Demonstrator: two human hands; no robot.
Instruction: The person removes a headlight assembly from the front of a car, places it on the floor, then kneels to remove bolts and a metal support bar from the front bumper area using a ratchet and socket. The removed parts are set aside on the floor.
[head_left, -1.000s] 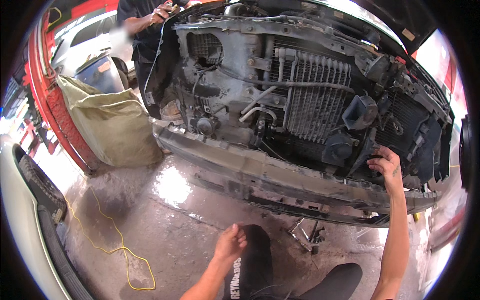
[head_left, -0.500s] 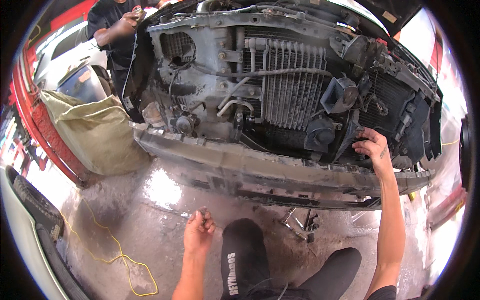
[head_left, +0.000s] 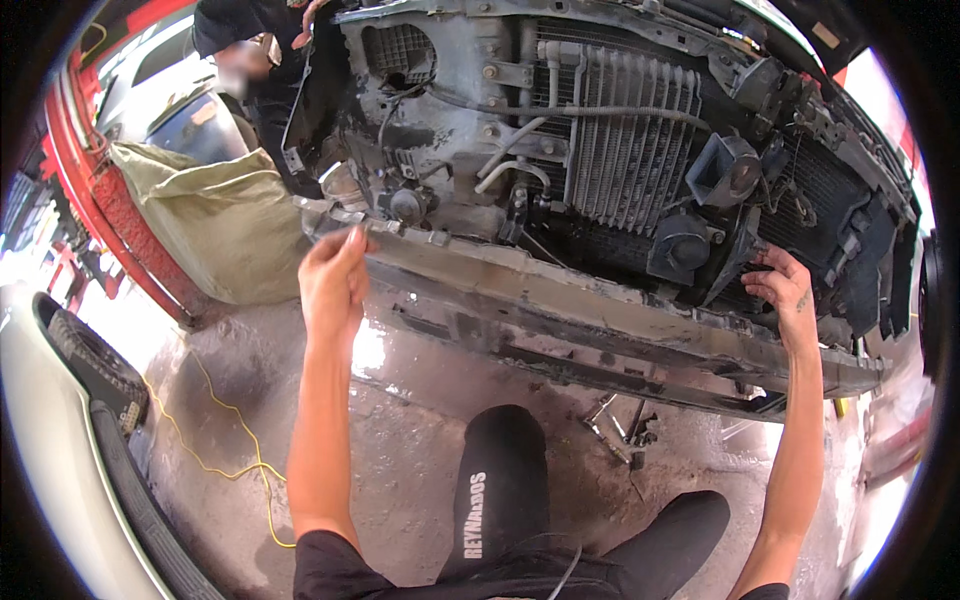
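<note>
In front of me is the stripped front end of a car, with a long dirty bumper beam (head_left: 560, 290) across it and a finned cooler (head_left: 635, 140) behind. My left hand (head_left: 335, 285) is raised by the beam's left end, thumb and fingers pinched together. Whatever they hold is too small to make out. At the right, my right hand (head_left: 785, 290) has its fingers curled in beside a dark upright bracket (head_left: 735, 258); what lies between the fingertips is hidden. Left of that bracket sit a round black housing (head_left: 683, 245) and a square-mouthed dark duct (head_left: 722, 170).
Another person in dark clothes (head_left: 262, 105) stands at the far left, behind a draped tan cloth (head_left: 220, 240) and a red post (head_left: 130, 200). Metal tools (head_left: 625, 430) lie on the wet floor beneath the beam. A yellow cord (head_left: 235, 470) runs near a pale car (head_left: 60, 440).
My left hand has risen from above my knee, forward and left, to the beam's left end. My right hand stays by the bracket. The view has shifted, and the other person's hand is lower.
</note>
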